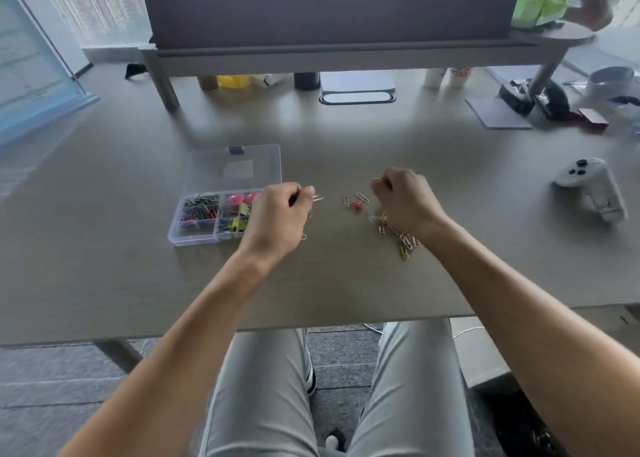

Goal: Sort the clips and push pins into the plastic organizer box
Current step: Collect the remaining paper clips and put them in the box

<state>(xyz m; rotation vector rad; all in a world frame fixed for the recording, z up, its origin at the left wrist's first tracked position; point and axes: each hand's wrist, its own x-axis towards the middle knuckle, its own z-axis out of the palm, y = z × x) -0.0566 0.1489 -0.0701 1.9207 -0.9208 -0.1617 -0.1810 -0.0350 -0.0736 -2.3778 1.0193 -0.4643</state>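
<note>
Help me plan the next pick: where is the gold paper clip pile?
In the head view, the gold paper clip pile lies on the desk right of centre, just under the right hand and its wrist.

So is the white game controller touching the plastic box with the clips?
Apart. The head view shows the white game controller far right on the desk, the plastic box left, with both hands between.

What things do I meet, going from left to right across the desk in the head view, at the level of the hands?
Plastic organizer box → left hand, pinching a silver clip → small loose clips → right hand, above a pile of gold clips → white game controller.
</note>
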